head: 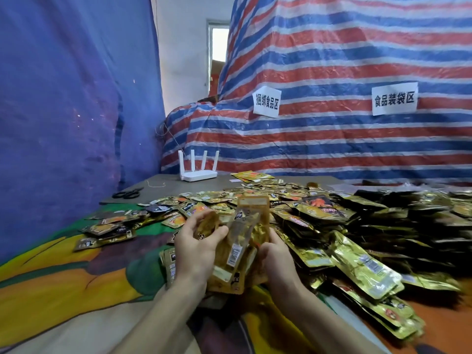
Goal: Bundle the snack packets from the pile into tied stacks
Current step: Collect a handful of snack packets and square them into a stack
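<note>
Fingers flank packets; packets upright

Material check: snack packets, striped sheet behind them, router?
snack packets: probably metallised plastic film, glossy gold, going by the sharp glints and crinkles.
striped sheet: looks like woven plastic tarp with a slight sheen and fine creases.
router: seemingly hard white plastic with a smooth, even finish.

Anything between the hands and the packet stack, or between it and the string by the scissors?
Nothing: left hand and right hand both hold the stack. Toward the string beside the scissors, only loose packets lie flat; the way above them looks open.
</note>
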Tool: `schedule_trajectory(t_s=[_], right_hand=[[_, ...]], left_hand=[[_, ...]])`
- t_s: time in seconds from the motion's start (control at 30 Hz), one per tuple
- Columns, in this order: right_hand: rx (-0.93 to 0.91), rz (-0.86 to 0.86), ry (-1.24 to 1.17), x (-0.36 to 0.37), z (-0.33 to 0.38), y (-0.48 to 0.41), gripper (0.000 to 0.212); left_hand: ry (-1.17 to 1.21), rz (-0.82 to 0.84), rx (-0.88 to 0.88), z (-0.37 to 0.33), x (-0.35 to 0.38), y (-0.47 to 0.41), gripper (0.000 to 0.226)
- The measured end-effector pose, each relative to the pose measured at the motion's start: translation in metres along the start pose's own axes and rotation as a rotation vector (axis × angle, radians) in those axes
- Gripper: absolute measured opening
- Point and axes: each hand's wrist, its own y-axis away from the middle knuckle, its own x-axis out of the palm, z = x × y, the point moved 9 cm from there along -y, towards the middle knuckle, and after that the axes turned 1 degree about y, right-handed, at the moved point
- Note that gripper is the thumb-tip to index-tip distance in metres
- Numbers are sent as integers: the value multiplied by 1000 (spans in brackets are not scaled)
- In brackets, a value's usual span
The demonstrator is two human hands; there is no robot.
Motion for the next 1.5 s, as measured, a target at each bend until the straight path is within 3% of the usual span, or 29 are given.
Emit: schedule_trajectory(t_s=[0.07,0.17,0.23,0.37,0.43,0.5,0.6,0.7,0.8,0.93,1.03,1.17,1.27,1.4,1.5], right_hand=[[16,1,-78,4,-6,-1,39],[7,-7,-188,8,-11,-3,65],[-79,-64,-79,7,-8,-4,54],[-285,-202,89,-1,2,3,33],[-373,-242,144,-5,9,8,29],[-436,-257,175,-9,14,12,30],[-493,-218,285,-7,19,15,39],[-450,-140,505,-2,16,14,55],[-407,-88,595,2,9,13,63],[-383,-91,340,1,8,15,61],[-254,-87,101,-2,-5,10,70],[-119,-177,-149,-12,-19,8,55],[-12,-84,-368,-4,-27,2,66],[71,-54,-341,0,-38,0,66],[77,-166,-226,-7,-29,3,51]], left_hand=[[-40,-9,98,-8,-1,3,35],[-115,2,212,-19,3,10,41],[-117,44,223,-18,10,17,42],[69,91,102,-5,18,24,40],[219,76,-35,6,19,27,63],[390,83,-203,17,22,29,80],[430,197,-324,18,29,32,77],[215,301,-196,8,33,34,70],[204,399,-71,-3,42,39,55],[367,383,-166,7,44,40,78],[299,408,-214,16,47,46,87],[-12,479,24,7,48,48,54],[-75,534,102,-3,50,46,45],[26,688,-43,1,55,53,34],[-14,828,-141,10,59,63,29]])
